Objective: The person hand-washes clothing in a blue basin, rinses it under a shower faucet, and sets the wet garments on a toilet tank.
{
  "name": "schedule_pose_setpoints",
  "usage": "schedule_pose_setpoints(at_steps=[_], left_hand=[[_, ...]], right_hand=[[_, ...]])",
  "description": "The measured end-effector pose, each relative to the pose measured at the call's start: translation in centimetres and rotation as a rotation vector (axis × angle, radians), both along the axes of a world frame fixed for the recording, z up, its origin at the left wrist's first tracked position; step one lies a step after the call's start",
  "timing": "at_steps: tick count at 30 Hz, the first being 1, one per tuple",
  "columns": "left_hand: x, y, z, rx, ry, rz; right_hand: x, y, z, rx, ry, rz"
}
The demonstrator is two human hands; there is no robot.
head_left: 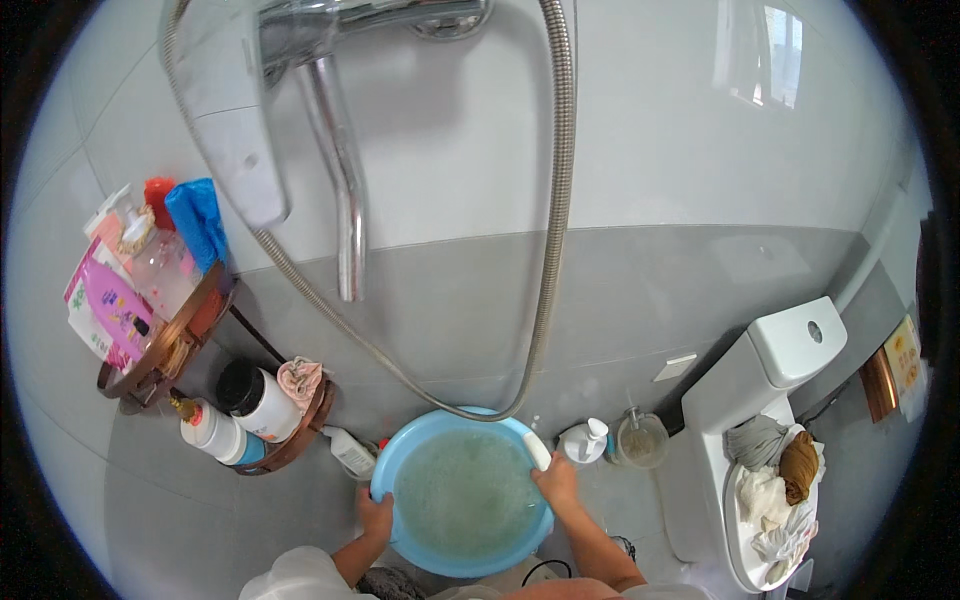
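A light blue plastic basin (400, 450) of cloudy, slightly foamy water stands on the floor in front of me. My left hand (375, 515) is closed on its left rim. On the right side, my right hand (556, 482) grips the rim. A white elongated piece (537, 451) lies along the rim just above my right fingers; I cannot make out its kind or whether I hold it too. The fingertips of both hands are partly hidden.
A metal shower hose (545, 330) loops down to the basin's far rim, below a chrome tap (345, 200). Corner shelves (165, 345) with bottles stand left. White bottles (350, 452) flank the basin. Clothes (765, 500) lie on the toilet (700, 490) at right.
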State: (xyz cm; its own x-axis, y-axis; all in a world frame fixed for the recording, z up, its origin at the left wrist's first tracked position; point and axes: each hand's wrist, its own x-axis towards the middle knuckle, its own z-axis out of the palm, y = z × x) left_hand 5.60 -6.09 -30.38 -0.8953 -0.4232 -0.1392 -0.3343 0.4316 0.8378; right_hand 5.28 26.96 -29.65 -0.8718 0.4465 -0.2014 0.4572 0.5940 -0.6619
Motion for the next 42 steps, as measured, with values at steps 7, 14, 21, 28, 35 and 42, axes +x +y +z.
schedule_pose_setpoints(at_steps=[7,14,21,28,35,42], left_hand=[[-0.3,-0.2,0.3,-0.321,-0.059,0.006],[-0.4,-1.7,-2.1,-0.03,-0.198,0.019],[1.0,1.2,3.4,-0.066,-0.223,-0.001],[4.0,1.6,7.2,-0.161,-0.349,-0.118],[5.2,0.3,12.1,0.064,0.042,-0.521],[3.5,0.4,19.5,-0.073,-0.098,-0.663]], right_hand=[[-0.6,-0.8,3.0,-0.127,-0.031,-0.007],[0.9,-0.4,-0.4,-0.028,-0.067,-0.008],[3.1,0.9,2.4,-0.022,0.005,-0.002],[6.9,1.3,5.1,0.051,-0.016,-0.056],[10.2,0.8,9.9,0.04,-0.084,-0.154],[13.7,1.3,16.6,0.025,-0.006,-0.303]])
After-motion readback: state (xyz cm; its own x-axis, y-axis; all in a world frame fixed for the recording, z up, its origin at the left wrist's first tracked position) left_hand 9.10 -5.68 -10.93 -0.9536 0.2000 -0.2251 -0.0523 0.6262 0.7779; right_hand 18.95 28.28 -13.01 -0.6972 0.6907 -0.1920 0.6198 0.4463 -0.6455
